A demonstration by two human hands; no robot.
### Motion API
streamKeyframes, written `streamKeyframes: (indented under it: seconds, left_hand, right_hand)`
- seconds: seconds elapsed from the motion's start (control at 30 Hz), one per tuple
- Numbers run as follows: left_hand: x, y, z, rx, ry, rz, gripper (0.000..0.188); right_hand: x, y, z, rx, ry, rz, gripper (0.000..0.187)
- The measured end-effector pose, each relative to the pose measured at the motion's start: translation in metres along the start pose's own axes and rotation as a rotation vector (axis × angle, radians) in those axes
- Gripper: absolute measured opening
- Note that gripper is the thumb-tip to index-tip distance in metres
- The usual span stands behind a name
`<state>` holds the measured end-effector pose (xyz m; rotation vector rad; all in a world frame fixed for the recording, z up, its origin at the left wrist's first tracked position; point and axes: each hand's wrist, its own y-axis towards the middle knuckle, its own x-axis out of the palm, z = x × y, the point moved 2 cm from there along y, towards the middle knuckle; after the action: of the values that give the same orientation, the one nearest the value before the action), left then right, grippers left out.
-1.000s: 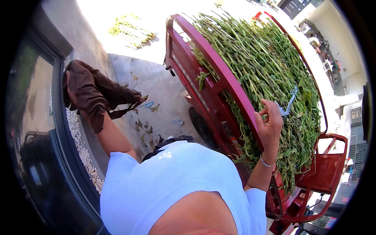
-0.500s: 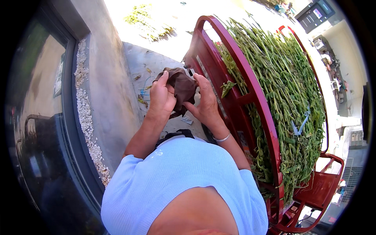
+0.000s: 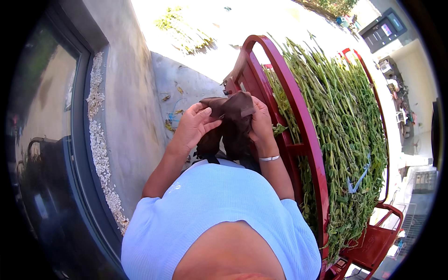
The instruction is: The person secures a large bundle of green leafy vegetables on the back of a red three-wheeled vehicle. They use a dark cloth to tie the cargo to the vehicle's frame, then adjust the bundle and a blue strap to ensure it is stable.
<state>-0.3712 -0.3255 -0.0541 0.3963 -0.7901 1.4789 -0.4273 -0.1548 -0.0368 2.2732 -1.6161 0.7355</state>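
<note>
red cargo cart point(image 3: 305, 123): landmark, piled with green leafy stalks point(image 3: 343, 121)
dark brown cloth point(image 3: 237, 116): left of cart, by its side rail; bunched half a second ago, now opened wider and hanging down
left hand point(image 3: 195, 125): on cloth's far side from cart, thumb and fingers pinching its edge
right hand point(image 3: 261, 122): clamped on cloth's cart-side edge; was above cart rail a second ago
blue strip point(image 3: 360, 179): in cart, on stalks, unmoved

No readable lettering, small white mark point(image 3: 174, 187) on light-blue shirt point(image 3: 219, 198), faint marks point(image 3: 369, 240) on red panel point(image 3: 373, 252), both illegible
</note>
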Motion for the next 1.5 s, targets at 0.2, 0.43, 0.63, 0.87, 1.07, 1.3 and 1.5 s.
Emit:
streamKeyframes:
  seconds: [0.2, 0.43, 0.63, 0.87, 1.07, 1.3, 1.5]
  left_hand:
    - [0.013, 0.062, 0.046, 0.647, 1.303, 0.024, 0.086]
    - [0.007, 0.173, 0.089, 0.206, 0.539, -0.279, 0.049]
    - [0.023, 0.225, 0.102, 0.352, 0.521, -0.320, 0.021]
    - [0.053, 0.267, 0.114, 0.410, 0.595, -0.380, 0.008]
    - [0.069, 0.296, 0.115, 0.229, 0.553, -0.496, 0.012]
    - [0.070, 0.315, 0.116, -0.044, 0.603, -0.771, 0.016]
    - [0.062, 0.318, 0.104, -0.476, 0.395, -0.750, 0.015]
  right_hand:
    - [0.009, 0.075, -0.003, 0.211, 0.221, -0.032, 0.032]
    - [-0.003, 0.161, -0.022, 0.277, 0.317, -0.206, 0.034]
    - [-0.017, 0.209, -0.028, 0.219, 0.208, -0.165, 0.029]
    - [-0.039, 0.220, -0.028, -0.144, -0.004, -0.181, 0.042]
    - [-0.017, 0.209, -0.066, -0.329, -0.165, 0.072, 0.035]
    - [-0.004, 0.203, -0.055, -0.502, -0.158, 0.626, 0.013]
    - [0.019, 0.201, -0.034, -0.654, -0.011, 0.884, 0.008]
